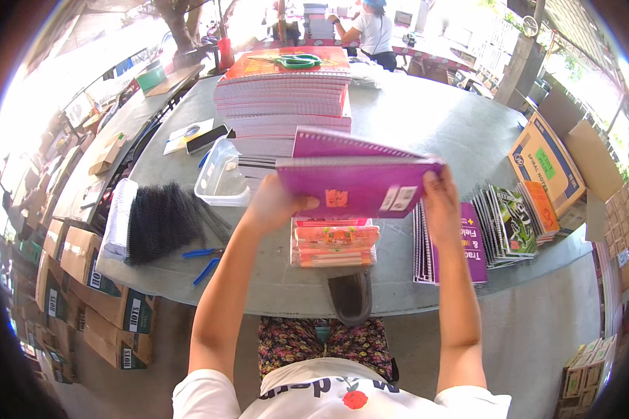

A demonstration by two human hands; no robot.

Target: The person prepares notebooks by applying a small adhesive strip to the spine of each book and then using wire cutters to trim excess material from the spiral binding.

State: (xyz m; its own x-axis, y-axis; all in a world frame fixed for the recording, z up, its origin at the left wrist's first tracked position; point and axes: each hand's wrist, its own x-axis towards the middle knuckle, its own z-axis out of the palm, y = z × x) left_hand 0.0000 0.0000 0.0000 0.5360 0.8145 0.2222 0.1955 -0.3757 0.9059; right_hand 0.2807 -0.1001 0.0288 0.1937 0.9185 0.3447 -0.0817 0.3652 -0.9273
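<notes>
Held up over the table between both hands is a purple notebook (360,190), tilted, with a second purple cover or book (342,145) fanned out behind it along a punched edge. Around its left end my left hand (276,204) is closed, slightly blurred. My right hand (439,199) grips the right end, its thumb on the cover. Beneath them lies a stack of pink and orange patterned books (335,241). A dark rounded object (351,297) sits at the table's near edge, below that stack. Whether the purple piece is one book or more, I cannot tell.
A tall notebook stack (283,105) carries green-handled scissors (297,61). Left are a clear plastic tub (220,183), black binding coils (164,223) and blue-handled pliers (206,265). Right are purple notebooks (472,255), green-black notebooks (514,223) and a carton (548,157). A person (374,35) works beyond.
</notes>
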